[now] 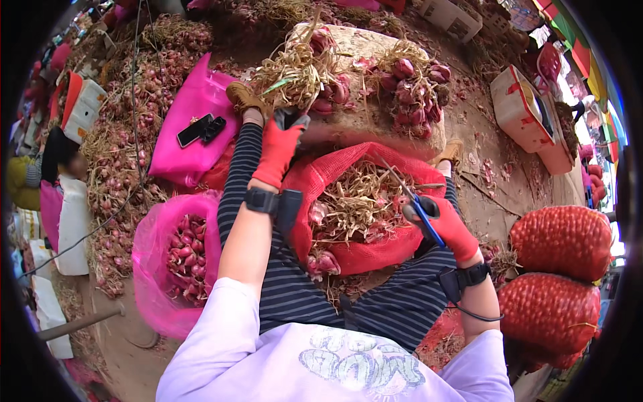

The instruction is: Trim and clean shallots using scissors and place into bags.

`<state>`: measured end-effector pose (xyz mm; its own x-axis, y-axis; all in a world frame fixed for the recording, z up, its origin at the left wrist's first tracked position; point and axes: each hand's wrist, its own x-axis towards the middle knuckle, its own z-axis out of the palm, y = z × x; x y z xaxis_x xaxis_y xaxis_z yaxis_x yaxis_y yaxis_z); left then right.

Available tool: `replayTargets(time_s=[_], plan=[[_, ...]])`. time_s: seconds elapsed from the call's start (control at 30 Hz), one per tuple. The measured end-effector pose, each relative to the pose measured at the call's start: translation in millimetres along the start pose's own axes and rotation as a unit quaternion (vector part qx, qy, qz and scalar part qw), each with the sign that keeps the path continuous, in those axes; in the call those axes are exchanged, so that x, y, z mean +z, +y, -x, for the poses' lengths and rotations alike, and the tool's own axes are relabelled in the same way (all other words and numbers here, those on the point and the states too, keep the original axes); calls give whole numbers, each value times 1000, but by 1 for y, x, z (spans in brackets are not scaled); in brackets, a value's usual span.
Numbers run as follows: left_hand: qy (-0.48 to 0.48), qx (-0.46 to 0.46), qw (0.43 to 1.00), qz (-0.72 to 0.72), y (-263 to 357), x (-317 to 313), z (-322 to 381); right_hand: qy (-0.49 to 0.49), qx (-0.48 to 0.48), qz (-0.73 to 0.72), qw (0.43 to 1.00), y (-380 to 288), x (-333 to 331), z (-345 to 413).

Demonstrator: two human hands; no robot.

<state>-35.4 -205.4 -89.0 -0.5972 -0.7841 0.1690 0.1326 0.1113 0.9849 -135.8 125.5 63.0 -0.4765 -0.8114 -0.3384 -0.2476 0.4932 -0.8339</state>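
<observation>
My left hand (283,145), in a red glove with dark fingertips, is at the lower edge of a bundle of shallots with dry tops (301,75); whether its fingers grip the stalks cannot be told. My right hand (442,221), gloved alike, holds scissors with blue handles (421,213), blades pointing up and left over a red mesh sack (314,176). Dry stalk trimmings (356,201) and shallot skins fill the sack's mouth between my legs. Beyond it, a second shallot bundle (412,95) lies on a worn, pale block (361,45).
A pink bag of loose shallots (150,266) stands at left, below a pink plastic sheet (171,145) bearing a phone (195,131). Heaped shallots (120,125) spread further left. Full red mesh sacks (560,243) and a foam box (517,110) stand at right. A person (30,176) sits far left.
</observation>
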Motion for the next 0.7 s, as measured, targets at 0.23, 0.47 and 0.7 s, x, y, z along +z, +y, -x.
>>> replayTargets(time_s=[0.23,0.47,0.7], plan=[[-116,-292,828,464,60,-3,25,-169,60,-124,976,3,2,-59],[-124,-278,868,392,58,-10,24,-121,87,-4,989,-33,15,-141],[-189,-286,852,396,49,-15,24,-64,4,75,995,-14,11,-162]])
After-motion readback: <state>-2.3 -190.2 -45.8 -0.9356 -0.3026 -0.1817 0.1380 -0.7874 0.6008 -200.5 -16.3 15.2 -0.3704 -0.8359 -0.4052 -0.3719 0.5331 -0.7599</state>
